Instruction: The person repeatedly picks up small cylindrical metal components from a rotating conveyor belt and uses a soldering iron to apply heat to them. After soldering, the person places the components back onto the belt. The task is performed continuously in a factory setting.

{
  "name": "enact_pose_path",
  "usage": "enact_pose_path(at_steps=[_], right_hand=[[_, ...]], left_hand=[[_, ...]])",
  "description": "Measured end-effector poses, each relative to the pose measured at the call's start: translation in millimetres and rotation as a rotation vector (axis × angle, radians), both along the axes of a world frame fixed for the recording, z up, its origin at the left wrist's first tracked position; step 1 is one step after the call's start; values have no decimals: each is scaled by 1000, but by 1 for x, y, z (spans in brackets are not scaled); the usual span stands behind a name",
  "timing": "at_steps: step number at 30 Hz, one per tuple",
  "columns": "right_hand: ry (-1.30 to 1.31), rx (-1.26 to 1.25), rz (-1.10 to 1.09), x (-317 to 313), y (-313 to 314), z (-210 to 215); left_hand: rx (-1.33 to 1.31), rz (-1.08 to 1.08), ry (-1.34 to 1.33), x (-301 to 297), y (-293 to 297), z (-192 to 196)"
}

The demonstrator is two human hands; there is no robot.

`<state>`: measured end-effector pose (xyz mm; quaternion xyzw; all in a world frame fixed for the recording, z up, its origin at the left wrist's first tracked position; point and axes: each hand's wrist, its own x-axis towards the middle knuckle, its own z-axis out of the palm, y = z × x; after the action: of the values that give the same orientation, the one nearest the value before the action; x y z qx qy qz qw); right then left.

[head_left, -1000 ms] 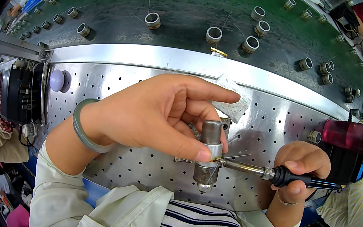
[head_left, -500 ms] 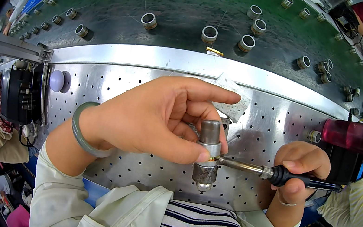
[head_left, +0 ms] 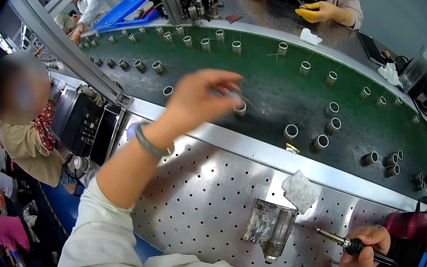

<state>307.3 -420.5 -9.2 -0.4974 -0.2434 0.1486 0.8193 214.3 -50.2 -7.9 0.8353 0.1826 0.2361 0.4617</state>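
Observation:
My left hand [head_left: 201, 101] reaches over the green conveyor belt [head_left: 271, 81], its fingers beside a small metal ring [head_left: 240, 109]. Motion smears the fingertips, so whether they touch that ring or hold anything is unclear. In my right hand [head_left: 364, 253] is a soldering iron [head_left: 338, 239], gripped by its dark handle with the metal tip pointing left. Left of that tip, a smooth metal cylinder [head_left: 282, 227] rests along a worn metal block [head_left: 260, 220] on the perforated steel worktop [head_left: 205, 187]. Just beyond the block lies a crumpled whitish pad [head_left: 300, 192].
Several metal rings with thin wires stand along the belt, behind a raised metal rail [head_left: 349, 186]. A red-and-clear container [head_left: 412, 225] stands at the right. A purple knob [head_left: 133, 130] sits at left. Across the belt, a co-worker's hands [head_left: 320, 11] wear yellow finger covers.
My left hand has left the metal cylinder and moved up and forward over the belt. The cylinder now lies by itself on the block. My view has tilted up; the soldering iron stays in my right hand.

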Motion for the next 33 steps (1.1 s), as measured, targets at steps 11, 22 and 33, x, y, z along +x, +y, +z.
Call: enact_pose_path(at_steps=[11, 22, 33], right_hand=[[48, -32, 59, 4, -2, -6], [68, 2, 82, 2, -5, -2], [83, -14, 99, 4, -11, -1]], left_hand=[[783, 275, 229, -11, 90, -2], [617, -154, 363, -1, 2, -11], [665, -190, 122, 58, -67, -18]])
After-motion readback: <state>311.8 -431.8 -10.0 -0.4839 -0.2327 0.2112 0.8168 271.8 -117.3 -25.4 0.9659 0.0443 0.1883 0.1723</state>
